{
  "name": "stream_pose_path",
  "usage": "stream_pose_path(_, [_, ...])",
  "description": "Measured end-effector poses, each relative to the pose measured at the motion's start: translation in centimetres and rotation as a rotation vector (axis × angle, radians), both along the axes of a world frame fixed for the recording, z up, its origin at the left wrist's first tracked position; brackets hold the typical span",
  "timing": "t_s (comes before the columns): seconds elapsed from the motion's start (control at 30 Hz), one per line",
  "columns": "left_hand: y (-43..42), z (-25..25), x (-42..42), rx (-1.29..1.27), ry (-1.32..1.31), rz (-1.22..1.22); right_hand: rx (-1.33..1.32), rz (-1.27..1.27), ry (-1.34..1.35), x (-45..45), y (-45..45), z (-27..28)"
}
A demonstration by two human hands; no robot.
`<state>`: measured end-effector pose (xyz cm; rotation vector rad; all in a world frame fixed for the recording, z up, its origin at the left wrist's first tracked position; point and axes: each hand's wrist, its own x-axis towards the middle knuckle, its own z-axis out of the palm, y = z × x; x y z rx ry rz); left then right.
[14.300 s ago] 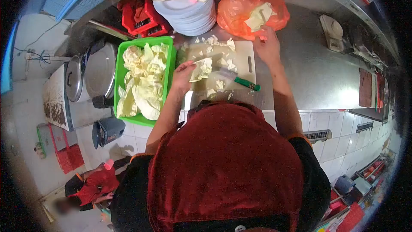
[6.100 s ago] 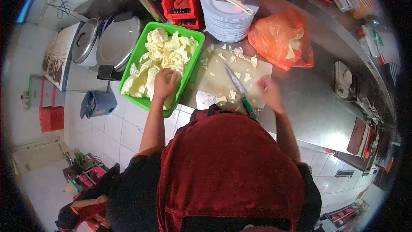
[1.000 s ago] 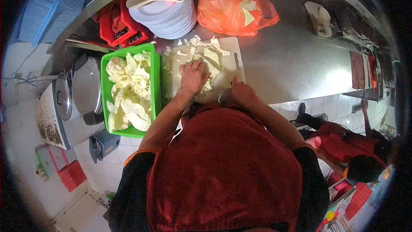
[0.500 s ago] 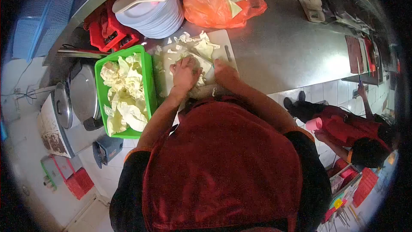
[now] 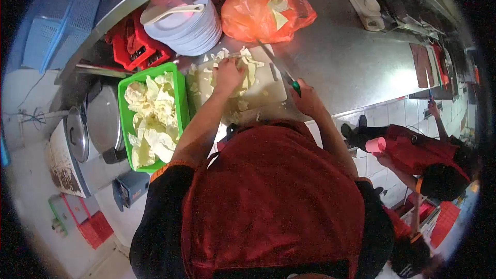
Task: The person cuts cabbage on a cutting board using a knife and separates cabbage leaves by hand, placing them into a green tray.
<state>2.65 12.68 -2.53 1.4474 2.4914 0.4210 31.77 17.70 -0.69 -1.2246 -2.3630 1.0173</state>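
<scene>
My right hand [image 5: 308, 99] is wrapped round the green handle of a knife [image 5: 280, 65]. The blade is lifted off to the right of the chopping board, pointing away from me. On the white chopping board [image 5: 269, 92], my left hand [image 5: 229, 76] has its fingers curled over pale cabbage leaves [image 5: 250, 70], partly hiding them. Small cabbage scraps are scattered over the board and just beyond its far edge. Left of the board, a green plastic basin [image 5: 182, 101] holds many torn cabbage leaves [image 5: 155, 119].
Behind the board stand a stack of white plates [image 5: 199, 33] with a spoon on top, and an orange plastic bag [image 5: 253, 13]. A red crate [image 5: 135, 46] is at the far left, a white scale [image 5: 368, 8] at the far right. Two people are to the right; one holds a pink cup [image 5: 375, 145].
My right hand has moved right with the knife, away from the cabbage. My left hand has shifted slightly farther over the board. A second person has come into view at lower right.
</scene>
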Motion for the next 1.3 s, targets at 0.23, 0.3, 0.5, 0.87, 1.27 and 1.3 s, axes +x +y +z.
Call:
stream_pose_path(0.23, [-0.4,0.8,-2.8,0.175,-0.135,-0.080,-0.139,-0.070,-0.094,0.0,-1.8,1.6])
stream_pose_path(0.3, [-1.2,1.8,-4.4,0.422,-0.183,0.008,-0.055,-0.046,-0.057,-0.9,-1.7,-2.2])
stream_pose_path(0.5, [-2.4,9.0,-4.2,0.562,-0.859,0.132,0.014,0.054,0.358,-9.0,1.1,1.6])
stream_pose_path(0.87, [-7.4,6.1,-5.0,0.479,-0.323,-0.056,-0.019,-0.203,0.649,-13.0,17.5,10.6])
stream_pose_path(1.27, [-9.0,0.0,0.2,-0.048,0.137,-0.188,0.221,0.395,-0.434,-11.6,4.4,-0.4])
stream_pose_path(1.3, [-8.7,0.3,0.4,-0.069,0.106,-0.162,0.232,0.407,-0.435,-11.6,4.3,-1.6])
